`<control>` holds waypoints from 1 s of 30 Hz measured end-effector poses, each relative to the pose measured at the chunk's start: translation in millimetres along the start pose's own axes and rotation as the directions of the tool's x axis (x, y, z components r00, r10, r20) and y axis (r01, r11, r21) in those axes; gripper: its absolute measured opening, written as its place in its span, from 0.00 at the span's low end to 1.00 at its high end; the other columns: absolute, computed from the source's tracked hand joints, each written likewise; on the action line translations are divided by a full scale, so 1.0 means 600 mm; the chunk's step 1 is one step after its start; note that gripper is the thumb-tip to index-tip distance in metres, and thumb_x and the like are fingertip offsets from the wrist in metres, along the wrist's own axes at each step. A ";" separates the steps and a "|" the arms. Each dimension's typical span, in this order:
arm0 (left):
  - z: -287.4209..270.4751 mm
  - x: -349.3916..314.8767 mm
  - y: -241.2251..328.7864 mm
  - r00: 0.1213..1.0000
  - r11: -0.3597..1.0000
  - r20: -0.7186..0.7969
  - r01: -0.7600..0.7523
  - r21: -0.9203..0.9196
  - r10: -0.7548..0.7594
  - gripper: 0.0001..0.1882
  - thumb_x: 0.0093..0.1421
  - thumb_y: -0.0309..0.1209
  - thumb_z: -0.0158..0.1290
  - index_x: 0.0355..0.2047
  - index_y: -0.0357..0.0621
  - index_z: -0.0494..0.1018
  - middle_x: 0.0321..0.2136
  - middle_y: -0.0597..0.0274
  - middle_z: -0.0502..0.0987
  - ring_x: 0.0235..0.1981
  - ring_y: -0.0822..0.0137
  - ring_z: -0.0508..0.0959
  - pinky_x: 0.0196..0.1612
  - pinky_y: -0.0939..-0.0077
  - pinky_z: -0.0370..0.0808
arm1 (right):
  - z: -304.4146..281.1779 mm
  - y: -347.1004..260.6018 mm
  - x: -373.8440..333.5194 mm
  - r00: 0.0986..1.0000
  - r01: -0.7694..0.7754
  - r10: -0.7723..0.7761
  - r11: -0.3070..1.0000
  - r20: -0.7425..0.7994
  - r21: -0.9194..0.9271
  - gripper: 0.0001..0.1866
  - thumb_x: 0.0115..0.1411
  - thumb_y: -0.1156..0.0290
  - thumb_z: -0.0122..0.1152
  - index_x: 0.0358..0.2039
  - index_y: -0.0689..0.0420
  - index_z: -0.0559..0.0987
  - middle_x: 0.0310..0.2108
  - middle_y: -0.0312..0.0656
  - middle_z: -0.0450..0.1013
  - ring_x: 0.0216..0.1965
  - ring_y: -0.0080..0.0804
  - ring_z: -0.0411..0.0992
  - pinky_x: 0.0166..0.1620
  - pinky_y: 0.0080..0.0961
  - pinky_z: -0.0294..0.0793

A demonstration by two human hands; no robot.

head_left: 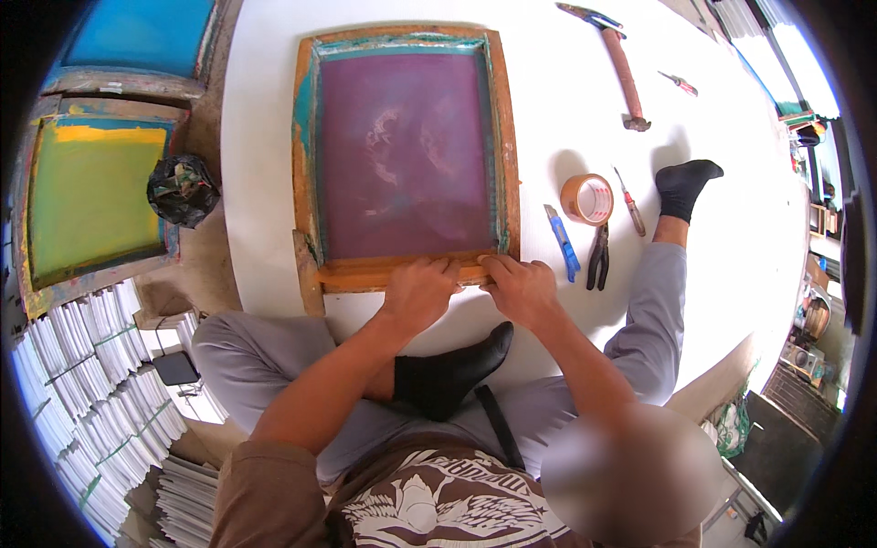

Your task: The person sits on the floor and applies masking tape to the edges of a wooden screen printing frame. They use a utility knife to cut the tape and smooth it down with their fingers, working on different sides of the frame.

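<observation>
A wooden screen-printing frame [509, 137] with purple mesh [402, 164] lies on a white work surface before me. Its near rail carries a glossy orange-brown strip [365, 272]; whether that is tape or bare wood I cannot make out. My left hand [423, 294] is closed on this near rail, just right of its middle, fingers curled over it. Close beside it, my right hand [521, 290] grips the rail near its right corner. A small gap separates the two hands. Anything thin pinched under the fingertips is hidden.
Right of the frame lie a brown tape roll [586, 199], a blue utility knife [562, 242], pliers [598, 258], a screwdriver [629, 203] and a hammer [621, 78]. A wooden slat [307, 274] touches the frame's left corner. Another screen [100, 192] and paper stacks [100, 365] stand left.
</observation>
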State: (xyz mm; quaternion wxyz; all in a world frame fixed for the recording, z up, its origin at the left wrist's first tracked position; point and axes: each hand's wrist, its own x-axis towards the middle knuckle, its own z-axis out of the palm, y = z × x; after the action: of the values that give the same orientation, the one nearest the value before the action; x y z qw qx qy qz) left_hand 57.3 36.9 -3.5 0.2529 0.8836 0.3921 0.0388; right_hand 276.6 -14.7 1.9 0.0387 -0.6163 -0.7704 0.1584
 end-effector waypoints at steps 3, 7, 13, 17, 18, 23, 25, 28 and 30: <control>0.023 -0.008 0.001 0.996 0.998 -0.088 -0.014 0.054 0.019 0.19 0.60 0.39 0.64 0.47 0.40 0.80 0.40 0.60 0.84 0.43 0.59 0.84 0.43 0.62 0.82 | 0.015 -0.006 -0.012 0.998 -0.013 0.009 0.999 -0.068 -0.050 0.25 0.53 0.62 0.75 0.52 0.50 0.82 0.45 0.32 0.84 0.30 0.34 0.83 0.32 0.34 0.79; 0.051 -0.024 -0.008 0.956 0.980 -0.269 -0.065 0.186 0.115 0.26 0.60 0.42 0.64 0.55 0.40 0.79 0.48 0.56 0.84 0.49 0.58 0.84 0.51 0.63 0.81 | 0.021 -0.009 -0.017 0.988 -0.017 0.010 0.999 -0.153 -0.048 0.23 0.55 0.63 0.74 0.52 0.49 0.83 0.50 0.33 0.83 0.30 0.33 0.84 0.30 0.32 0.80; 0.014 -0.069 -0.041 0.968 0.972 -0.245 -0.004 0.236 0.063 0.29 0.58 0.44 0.66 0.58 0.45 0.78 0.51 0.55 0.82 0.55 0.56 0.80 0.61 0.56 0.76 | 0.043 0.005 -0.029 0.978 -0.015 -0.001 0.997 -0.210 -0.072 0.23 0.59 0.61 0.72 0.55 0.46 0.82 0.54 0.33 0.82 0.31 0.35 0.84 0.34 0.35 0.84; -0.021 -0.117 -0.106 0.977 0.937 -0.210 0.048 0.345 0.027 0.31 0.58 0.43 0.67 0.58 0.42 0.77 0.53 0.54 0.81 0.56 0.54 0.80 0.66 0.55 0.71 | 0.051 0.003 -0.030 0.968 -0.023 0.012 0.999 -0.250 -0.041 0.25 0.60 0.60 0.71 0.59 0.45 0.80 0.54 0.33 0.82 0.32 0.37 0.84 0.34 0.37 0.84; -0.033 -0.130 -0.122 0.977 0.926 -0.211 0.047 0.375 0.036 0.31 0.58 0.43 0.67 0.59 0.41 0.76 0.52 0.54 0.82 0.56 0.54 0.80 0.67 0.55 0.70 | 0.047 0.001 -0.030 0.969 -0.023 0.014 0.999 -0.247 -0.033 0.25 0.60 0.60 0.71 0.58 0.45 0.81 0.54 0.33 0.82 0.32 0.38 0.84 0.34 0.37 0.85; -0.048 -0.184 -0.180 0.986 0.912 -0.163 0.050 0.407 0.019 0.24 0.63 0.34 0.60 0.58 0.37 0.76 0.53 0.51 0.83 0.58 0.55 0.81 0.72 0.54 0.65 | 0.045 -0.001 -0.027 0.966 -0.017 0.004 0.999 -0.257 -0.047 0.24 0.61 0.60 0.70 0.58 0.44 0.81 0.53 0.32 0.83 0.31 0.39 0.84 0.33 0.38 0.85; -0.040 -0.194 -0.191 0.969 0.873 -0.204 -0.019 0.488 0.135 0.21 0.65 0.30 0.56 0.57 0.36 0.77 0.54 0.50 0.83 0.59 0.56 0.81 0.73 0.55 0.64 | 0.047 -0.001 -0.028 0.965 -0.023 0.005 0.998 -0.263 -0.063 0.24 0.61 0.60 0.70 0.58 0.44 0.81 0.52 0.31 0.83 0.31 0.39 0.84 0.33 0.38 0.85; -0.037 -0.194 -0.187 0.972 0.871 -0.186 -0.034 0.490 0.142 0.21 0.65 0.27 0.53 0.57 0.34 0.77 0.56 0.47 0.81 0.60 0.56 0.80 0.74 0.55 0.62 | 0.050 0.006 -0.033 0.963 -0.034 0.011 0.996 -0.268 -0.082 0.24 0.60 0.60 0.70 0.58 0.43 0.81 0.53 0.30 0.83 0.31 0.39 0.84 0.33 0.38 0.85; -0.037 -0.208 -0.183 0.969 0.827 -0.164 -0.061 0.558 0.183 0.22 0.65 0.28 0.52 0.58 0.33 0.77 0.56 0.45 0.81 0.61 0.53 0.79 0.74 0.55 0.62 | 0.050 0.003 -0.032 0.967 -0.044 0.020 0.995 -0.254 -0.092 0.24 0.60 0.60 0.70 0.58 0.43 0.81 0.53 0.29 0.82 0.31 0.39 0.84 0.34 0.38 0.85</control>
State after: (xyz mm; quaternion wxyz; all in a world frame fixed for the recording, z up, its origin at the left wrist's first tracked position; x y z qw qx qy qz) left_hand -108.4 19.3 -20.6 -0.0570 0.9330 0.3536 0.0342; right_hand 275.2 -38.4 -24.3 0.1040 -0.6450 -0.7559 0.0418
